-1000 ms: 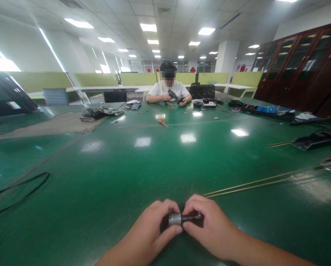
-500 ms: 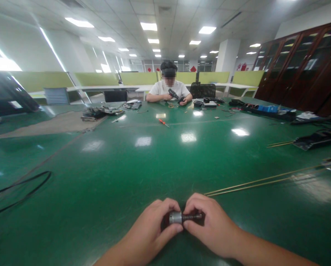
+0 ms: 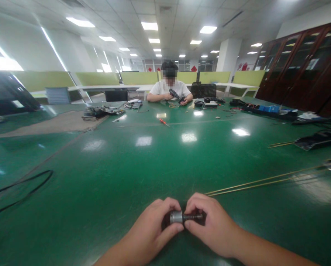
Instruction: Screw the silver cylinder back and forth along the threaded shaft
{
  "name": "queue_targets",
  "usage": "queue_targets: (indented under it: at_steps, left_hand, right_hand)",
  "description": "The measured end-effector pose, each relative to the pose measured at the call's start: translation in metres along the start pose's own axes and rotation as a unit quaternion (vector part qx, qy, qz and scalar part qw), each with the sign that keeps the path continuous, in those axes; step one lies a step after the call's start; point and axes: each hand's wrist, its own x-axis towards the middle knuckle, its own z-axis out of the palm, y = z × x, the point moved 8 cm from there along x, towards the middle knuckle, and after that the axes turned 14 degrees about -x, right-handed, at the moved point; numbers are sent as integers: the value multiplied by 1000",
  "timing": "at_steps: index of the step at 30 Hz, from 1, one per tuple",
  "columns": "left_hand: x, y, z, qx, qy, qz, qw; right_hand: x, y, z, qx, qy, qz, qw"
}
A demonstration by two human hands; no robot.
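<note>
Low in the head view, a silver metal cylinder with a dark ribbed shaft [image 3: 176, 217] lies level between my two hands. My left hand [image 3: 154, 223] is closed round the cylinder end, thumb below and fingers above. On the shaft side, the thumb and fingers of my right hand [image 3: 209, 221] pinch the part near where shaft and cylinder meet. The shaft's tip points right, toward my right palm. My curled fingers hide the cylinder's left end. Both hands are just over the green tabletop [image 3: 121, 177].
Thin brass-coloured rods [image 3: 254, 184] lie beyond my right hand. A black cable [image 3: 29, 188] loops at left. Farther off is an orange screwdriver [image 3: 163, 121]. Across the table a person [image 3: 169, 88] holds a drill-like tool. Black trays [image 3: 317, 138] and parts line the right.
The view has shifted very slightly. Both hands keep the same grip on the cylinder and shaft, with no clear movement.
</note>
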Motion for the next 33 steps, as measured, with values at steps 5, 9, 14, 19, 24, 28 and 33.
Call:
queue_targets:
  at_steps: [5, 9, 14, 19, 24, 28, 33]
  left_hand:
    - [0, 0, 0, 0, 1, 7, 1000]
    - [0, 1, -1, 3, 3, 10, 1000]
    - [1, 0, -1, 3, 7, 11, 1000]
    - [1, 0, -1, 0, 5, 9, 1000]
    - [1, 1, -1, -8, 5, 10, 1000]
    - [0, 0, 0, -11, 4, 6, 1000]
    - [1, -1, 1, -16, -1, 2, 1000]
  right_hand:
    - [0, 1, 1, -1, -1, -3, 1000]
    - [0, 3, 1, -7, -2, -2, 1000]
    - [-1, 3, 2, -6, -6, 3, 1000]
    - [0, 0, 0, -9, -5, 10, 1000]
    - [0, 2, 0, -15, -4, 14, 1000]
    - [-1, 3, 1, -16, -7, 17, 1000]
    - [0, 3, 1, -18, -10, 20, 1000]
